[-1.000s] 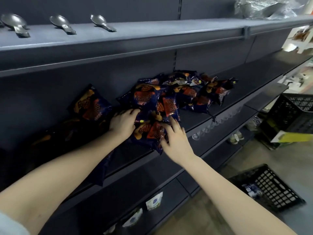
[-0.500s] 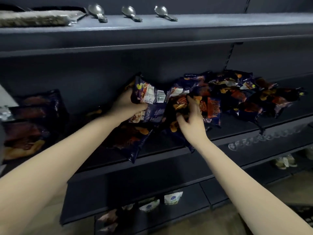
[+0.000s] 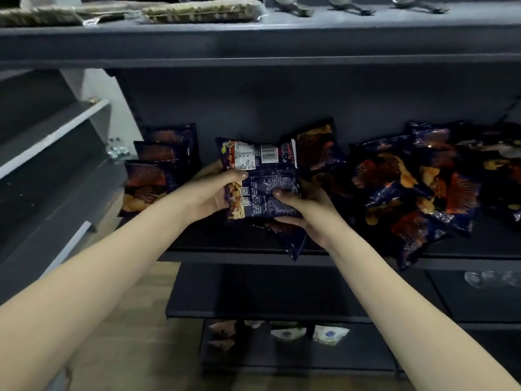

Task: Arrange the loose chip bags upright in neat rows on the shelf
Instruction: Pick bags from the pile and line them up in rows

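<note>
Above the dark shelf, left hand and right hand clutch a crinkly foil chip bag.

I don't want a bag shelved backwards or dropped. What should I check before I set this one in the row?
1. Grip on the held bag: left hand and right hand both hold it. Ok.
2. Front facing out: the barcode side faces the camera. Not ok.
3. Place to join: an upright row of three bags stands at the left. Ok.
4. Room beside that row: bare shelf shows right of it. Ok.
5. Edge hazard: a second bag under the right hand hangs a corner past the shelf edge. Not ok.
6. Right hand gripping that second bag too: cannot tell.
</note>
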A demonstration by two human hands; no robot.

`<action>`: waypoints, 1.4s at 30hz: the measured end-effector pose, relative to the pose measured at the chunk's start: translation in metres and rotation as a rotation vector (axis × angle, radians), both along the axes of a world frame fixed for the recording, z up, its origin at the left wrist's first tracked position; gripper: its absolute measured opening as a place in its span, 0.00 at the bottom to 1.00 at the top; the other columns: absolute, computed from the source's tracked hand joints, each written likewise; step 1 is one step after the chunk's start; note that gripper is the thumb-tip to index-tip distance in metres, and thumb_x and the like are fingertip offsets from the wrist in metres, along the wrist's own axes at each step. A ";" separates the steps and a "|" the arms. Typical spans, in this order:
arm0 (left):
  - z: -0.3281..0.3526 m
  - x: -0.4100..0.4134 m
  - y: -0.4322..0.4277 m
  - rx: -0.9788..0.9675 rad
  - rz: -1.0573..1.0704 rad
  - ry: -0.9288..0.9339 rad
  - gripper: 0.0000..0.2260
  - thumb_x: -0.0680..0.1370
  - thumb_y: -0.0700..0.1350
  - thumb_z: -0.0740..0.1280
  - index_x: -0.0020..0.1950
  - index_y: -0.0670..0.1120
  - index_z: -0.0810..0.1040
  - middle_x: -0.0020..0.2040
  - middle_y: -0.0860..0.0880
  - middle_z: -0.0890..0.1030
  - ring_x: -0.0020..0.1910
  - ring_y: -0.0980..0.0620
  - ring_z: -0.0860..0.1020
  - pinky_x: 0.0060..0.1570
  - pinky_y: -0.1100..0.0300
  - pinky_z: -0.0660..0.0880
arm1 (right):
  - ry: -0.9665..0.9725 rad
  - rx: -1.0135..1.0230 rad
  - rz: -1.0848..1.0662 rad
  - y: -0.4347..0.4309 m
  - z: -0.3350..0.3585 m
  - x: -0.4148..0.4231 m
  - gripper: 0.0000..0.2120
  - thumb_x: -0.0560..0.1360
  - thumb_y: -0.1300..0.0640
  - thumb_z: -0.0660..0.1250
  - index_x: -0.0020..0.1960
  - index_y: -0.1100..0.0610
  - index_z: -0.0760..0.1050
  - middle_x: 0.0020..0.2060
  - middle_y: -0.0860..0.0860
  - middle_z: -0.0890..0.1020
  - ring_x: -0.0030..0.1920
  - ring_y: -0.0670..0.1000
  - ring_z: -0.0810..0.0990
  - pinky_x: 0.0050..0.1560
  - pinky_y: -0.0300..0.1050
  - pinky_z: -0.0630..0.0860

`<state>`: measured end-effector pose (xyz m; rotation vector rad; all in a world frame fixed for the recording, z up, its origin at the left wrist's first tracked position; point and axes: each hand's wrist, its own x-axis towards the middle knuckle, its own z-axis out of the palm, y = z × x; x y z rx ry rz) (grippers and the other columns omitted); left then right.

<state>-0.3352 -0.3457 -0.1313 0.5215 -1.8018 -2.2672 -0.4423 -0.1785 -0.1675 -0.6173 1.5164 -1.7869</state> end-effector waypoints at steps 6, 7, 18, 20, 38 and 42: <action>-0.008 0.052 -0.037 -0.334 0.363 0.050 0.36 0.74 0.41 0.69 0.75 0.51 0.51 0.65 0.52 0.71 0.60 0.54 0.74 0.59 0.54 0.73 | -0.131 -0.025 -0.092 -0.055 0.002 0.030 0.17 0.72 0.61 0.71 0.60 0.55 0.74 0.53 0.48 0.82 0.49 0.46 0.82 0.41 0.46 0.81; -0.009 0.063 -0.045 -0.479 0.381 0.080 0.37 0.74 0.39 0.69 0.75 0.52 0.49 0.68 0.53 0.67 0.63 0.55 0.71 0.62 0.58 0.71 | -0.176 -0.029 -0.100 -0.063 0.004 0.033 0.16 0.72 0.61 0.71 0.58 0.54 0.74 0.51 0.48 0.82 0.48 0.46 0.82 0.39 0.46 0.81; -0.018 0.130 -0.106 -1.574 0.152 -0.041 0.29 0.64 0.58 0.70 0.63 0.52 0.74 0.69 0.55 0.69 0.74 0.52 0.57 0.73 0.49 0.49 | -0.493 0.370 0.358 -0.114 0.007 0.077 0.21 0.78 0.42 0.57 0.48 0.60 0.78 0.39 0.61 0.84 0.23 0.50 0.80 0.21 0.36 0.75; -0.017 0.132 -0.108 -1.468 0.197 -0.103 0.27 0.63 0.62 0.68 0.58 0.50 0.77 0.60 0.53 0.78 0.67 0.53 0.69 0.71 0.53 0.56 | -0.514 0.383 0.497 -0.118 0.003 0.075 0.31 0.74 0.33 0.53 0.52 0.59 0.79 0.46 0.63 0.84 0.25 0.52 0.81 0.21 0.39 0.76; -0.030 0.150 -0.159 -0.753 -0.093 -0.522 0.17 0.66 0.54 0.76 0.50 0.59 0.74 0.43 0.63 0.78 0.43 0.64 0.77 0.46 0.68 0.74 | 0.589 0.389 0.458 -0.161 -0.006 0.105 0.35 0.71 0.47 0.71 0.73 0.42 0.58 0.59 0.38 0.70 0.60 0.39 0.69 0.55 0.30 0.67; -0.036 0.158 -0.166 -0.776 -0.193 -0.581 0.18 0.66 0.57 0.75 0.53 0.59 0.73 0.46 0.62 0.78 0.45 0.63 0.78 0.45 0.67 0.77 | 0.553 0.404 0.474 -0.171 -0.029 0.120 0.28 0.68 0.53 0.75 0.65 0.44 0.68 0.55 0.40 0.76 0.59 0.44 0.75 0.50 0.28 0.68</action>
